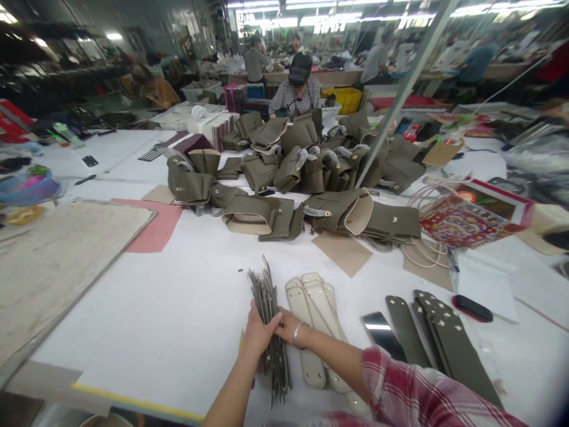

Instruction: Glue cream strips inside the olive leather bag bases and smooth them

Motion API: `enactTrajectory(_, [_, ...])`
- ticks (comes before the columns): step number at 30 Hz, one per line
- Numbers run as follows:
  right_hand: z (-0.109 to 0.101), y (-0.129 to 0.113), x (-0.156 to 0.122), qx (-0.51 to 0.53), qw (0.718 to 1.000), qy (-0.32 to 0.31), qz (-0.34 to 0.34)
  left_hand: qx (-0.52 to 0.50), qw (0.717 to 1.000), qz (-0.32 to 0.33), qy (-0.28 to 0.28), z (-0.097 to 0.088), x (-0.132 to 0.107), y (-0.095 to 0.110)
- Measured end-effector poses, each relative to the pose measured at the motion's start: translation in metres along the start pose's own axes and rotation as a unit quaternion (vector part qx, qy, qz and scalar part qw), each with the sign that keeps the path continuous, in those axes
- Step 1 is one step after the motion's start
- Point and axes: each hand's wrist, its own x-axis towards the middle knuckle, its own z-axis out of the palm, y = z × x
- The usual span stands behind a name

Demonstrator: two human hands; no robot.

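A stack of olive-green leather straps [267,296] stands on edge on the white table [178,314]. My left hand [258,335] wraps round the stack from the left. My right hand [288,329], with a bracelet on the wrist, grips it from the right, fingers curled onto the strap edges. Cream-coloured straps [313,302] lie flat just right of my hands. More olive straps [444,338] lie fanned out further right, beside a black phone [382,335].
A heap of olive bag pieces [302,178] covers the table's middle. A person in a checked shirt sits behind it. A beige board [57,261] lies at left, a colourful box [471,219] at right, a metal pole [400,101] slants across.
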Motion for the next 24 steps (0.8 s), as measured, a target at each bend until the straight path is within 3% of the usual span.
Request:
enactTrajectory(3, [-0.002, 0.006, -0.004, 0.021, 0.999, -0.028, -0.001, 0.005, 1.0, -0.001, 0.002, -0.003, 0.007, -0.002])
enactTrajectory(6, [-0.01, 0.013, -0.007, 0.03, 0.998, -0.051, 0.015, -0.003, 0.998, 0.033, -0.046, -0.019, 0.013, -0.005])
enactTrajectory(9, [-0.013, 0.017, -0.007, 0.006, 0.999, -0.032, 0.028, 0.004, 0.995, 0.055, -0.088, -0.035, 0.013, -0.011])
enactTrajectory(15, [0.0, 0.005, 0.001, -0.091, 0.994, 0.035, 0.053, 0.095, 0.995, -0.004, -0.003, -0.025, 0.007, -0.01])
enactTrajectory(20, [-0.001, -0.004, -0.009, -0.146, 0.987, 0.028, 0.054, 0.148, 0.989, -0.001, 0.023, -0.02, -0.001, 0.001])
enactTrajectory(24, [0.012, -0.006, -0.027, -0.15, 0.988, 0.026, 0.038, 0.164, 0.986, 0.007, 0.017, -0.017, -0.011, 0.001])
